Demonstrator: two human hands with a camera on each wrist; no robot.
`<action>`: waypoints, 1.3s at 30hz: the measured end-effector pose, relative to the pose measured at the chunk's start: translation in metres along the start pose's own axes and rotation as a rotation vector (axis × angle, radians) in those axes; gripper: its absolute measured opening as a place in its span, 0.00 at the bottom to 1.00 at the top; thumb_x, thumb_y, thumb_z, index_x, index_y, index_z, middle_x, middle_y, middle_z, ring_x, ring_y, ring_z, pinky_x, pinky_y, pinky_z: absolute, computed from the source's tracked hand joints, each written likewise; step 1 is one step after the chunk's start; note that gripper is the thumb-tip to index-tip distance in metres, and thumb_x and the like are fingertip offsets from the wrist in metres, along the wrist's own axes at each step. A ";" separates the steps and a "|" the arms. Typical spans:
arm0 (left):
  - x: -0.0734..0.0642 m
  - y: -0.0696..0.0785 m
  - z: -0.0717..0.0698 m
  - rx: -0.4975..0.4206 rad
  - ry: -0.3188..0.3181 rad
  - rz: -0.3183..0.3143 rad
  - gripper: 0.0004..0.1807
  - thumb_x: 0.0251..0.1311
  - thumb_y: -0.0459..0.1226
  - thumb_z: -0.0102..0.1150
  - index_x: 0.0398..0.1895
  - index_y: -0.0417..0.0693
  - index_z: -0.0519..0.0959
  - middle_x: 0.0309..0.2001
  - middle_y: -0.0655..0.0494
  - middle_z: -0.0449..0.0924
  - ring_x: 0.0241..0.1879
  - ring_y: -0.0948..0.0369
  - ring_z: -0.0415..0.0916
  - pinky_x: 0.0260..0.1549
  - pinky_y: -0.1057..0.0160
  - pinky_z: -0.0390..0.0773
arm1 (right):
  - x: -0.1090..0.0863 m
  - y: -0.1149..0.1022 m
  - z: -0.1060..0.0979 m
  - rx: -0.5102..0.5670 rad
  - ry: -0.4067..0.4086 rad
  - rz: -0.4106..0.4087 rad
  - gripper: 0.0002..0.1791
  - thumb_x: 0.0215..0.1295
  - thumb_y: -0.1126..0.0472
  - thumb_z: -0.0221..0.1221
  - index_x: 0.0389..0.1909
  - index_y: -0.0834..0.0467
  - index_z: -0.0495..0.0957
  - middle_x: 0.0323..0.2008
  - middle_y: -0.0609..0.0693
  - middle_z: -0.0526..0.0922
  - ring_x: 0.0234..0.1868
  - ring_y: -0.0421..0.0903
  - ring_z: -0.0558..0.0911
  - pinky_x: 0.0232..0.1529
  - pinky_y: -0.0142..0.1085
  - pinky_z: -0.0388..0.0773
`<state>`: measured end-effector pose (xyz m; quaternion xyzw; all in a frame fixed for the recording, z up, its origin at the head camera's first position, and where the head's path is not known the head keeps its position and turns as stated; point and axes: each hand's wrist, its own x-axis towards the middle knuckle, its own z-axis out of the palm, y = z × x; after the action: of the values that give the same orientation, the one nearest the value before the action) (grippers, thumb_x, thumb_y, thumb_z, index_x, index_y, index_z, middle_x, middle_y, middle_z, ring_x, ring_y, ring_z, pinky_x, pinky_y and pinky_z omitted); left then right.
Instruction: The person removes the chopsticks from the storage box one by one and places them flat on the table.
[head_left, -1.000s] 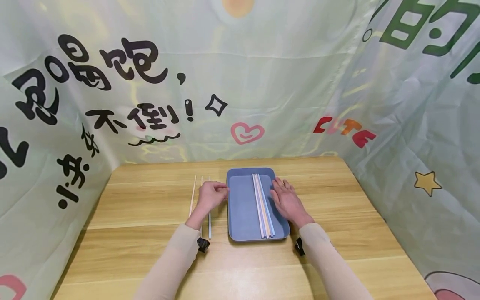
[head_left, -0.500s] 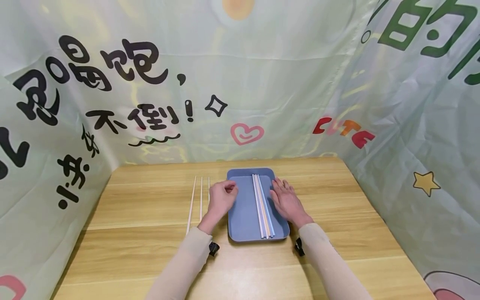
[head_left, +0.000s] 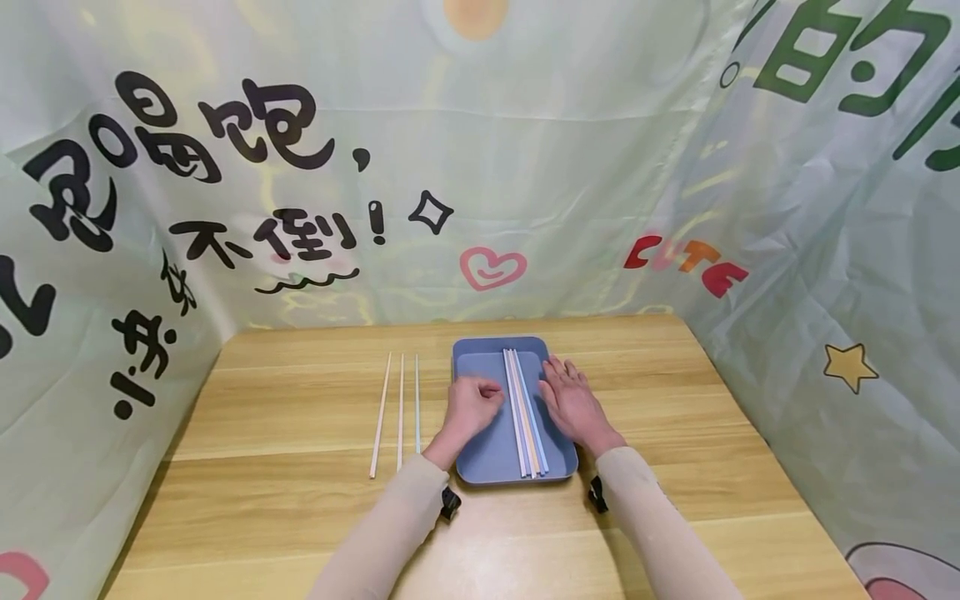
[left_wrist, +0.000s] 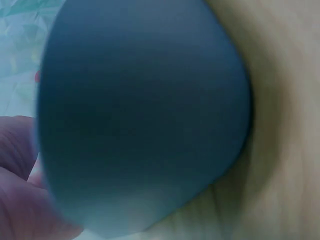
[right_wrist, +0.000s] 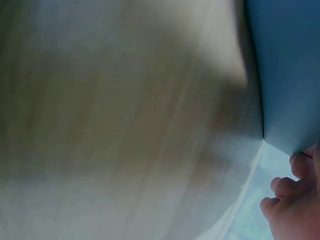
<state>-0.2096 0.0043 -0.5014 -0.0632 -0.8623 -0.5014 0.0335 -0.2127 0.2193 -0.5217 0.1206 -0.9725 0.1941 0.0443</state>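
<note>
A blue-grey rectangular tray (head_left: 480, 468) lies on the table with several pastel chopsticks (head_left: 528, 417) side by side in its right half. My left hand (head_left: 471, 408) is over the tray's left half, fingers loosely bent, fingertips just left of those chopsticks, with nothing visible in them. In the left wrist view the tray's outer wall (left_wrist: 145, 110) fills the middle, the left thumb and fingers (left_wrist: 30, 210) at the lower left. With fingers extended, my right hand (head_left: 576, 404) rests along the tray's right rim; its fingertips (right_wrist: 295, 187) show by the wall in the right wrist view.
Left of the tray, three chopsticks lie apart on the wooden table (head_left: 285, 500): a pink one (head_left: 381, 412), another pale pink one (head_left: 401, 412) and a light blue-green one (head_left: 417, 400). Printed cloth (head_left: 570, 167) hangs round the back and sides.
My left hand has moved right, from the tray's left edge to over its inside, near the chopsticks. The right hand and the tray have stayed in place.
</note>
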 end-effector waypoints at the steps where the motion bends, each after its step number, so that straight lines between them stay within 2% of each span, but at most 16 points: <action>1: 0.000 0.001 0.002 -0.002 -0.008 -0.019 0.05 0.60 0.32 0.72 0.37 0.38 0.91 0.32 0.48 0.92 0.31 0.60 0.86 0.31 0.65 0.84 | 0.000 0.000 0.000 0.000 -0.001 0.000 0.32 0.87 0.50 0.41 0.79 0.67 0.61 0.81 0.64 0.59 0.81 0.71 0.58 0.80 0.66 0.54; 4: -0.002 0.002 0.008 0.011 -0.025 -0.067 0.04 0.59 0.34 0.75 0.34 0.41 0.92 0.30 0.50 0.91 0.28 0.63 0.84 0.30 0.67 0.83 | 0.001 0.000 0.000 0.004 0.001 -0.002 0.31 0.87 0.50 0.42 0.79 0.67 0.61 0.81 0.64 0.59 0.81 0.71 0.58 0.80 0.66 0.54; 9: -0.004 0.002 0.014 0.035 -0.035 -0.105 0.04 0.55 0.36 0.78 0.29 0.44 0.91 0.27 0.53 0.91 0.24 0.66 0.83 0.27 0.68 0.81 | -0.001 -0.002 -0.001 0.006 0.008 -0.007 0.31 0.87 0.51 0.42 0.78 0.68 0.61 0.80 0.65 0.60 0.80 0.72 0.59 0.79 0.66 0.55; 15: -0.005 -0.001 0.019 -0.010 -0.066 -0.153 0.05 0.55 0.35 0.79 0.29 0.43 0.90 0.22 0.54 0.89 0.19 0.67 0.81 0.21 0.69 0.78 | -0.001 -0.002 -0.001 0.006 0.009 0.001 0.32 0.87 0.50 0.40 0.79 0.67 0.61 0.81 0.65 0.59 0.80 0.72 0.58 0.80 0.66 0.54; 25: -0.003 -0.003 0.025 0.010 -0.100 -0.234 0.09 0.55 0.38 0.81 0.27 0.46 0.89 0.17 0.57 0.84 0.17 0.65 0.79 0.17 0.68 0.74 | -0.001 0.000 0.000 0.008 0.005 0.000 0.32 0.87 0.50 0.41 0.79 0.67 0.61 0.81 0.65 0.59 0.80 0.72 0.58 0.80 0.66 0.54; 32: -0.003 -0.002 0.028 0.072 -0.094 -0.244 0.10 0.53 0.39 0.82 0.23 0.48 0.88 0.15 0.58 0.82 0.15 0.65 0.77 0.15 0.68 0.71 | -0.002 0.000 0.000 0.017 0.017 -0.009 0.31 0.87 0.51 0.42 0.78 0.68 0.62 0.80 0.66 0.60 0.80 0.72 0.58 0.80 0.66 0.55; 39: 0.001 -0.005 0.029 0.081 -0.119 -0.269 0.11 0.55 0.38 0.81 0.22 0.49 0.86 0.14 0.58 0.79 0.13 0.65 0.75 0.14 0.68 0.68 | -0.001 -0.001 -0.001 0.022 0.012 -0.006 0.31 0.87 0.51 0.43 0.78 0.68 0.62 0.80 0.65 0.60 0.80 0.71 0.59 0.80 0.65 0.55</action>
<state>-0.2107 0.0274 -0.5200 0.0249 -0.8830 -0.4614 -0.0825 -0.2115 0.2186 -0.5202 0.1229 -0.9697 0.2051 0.0495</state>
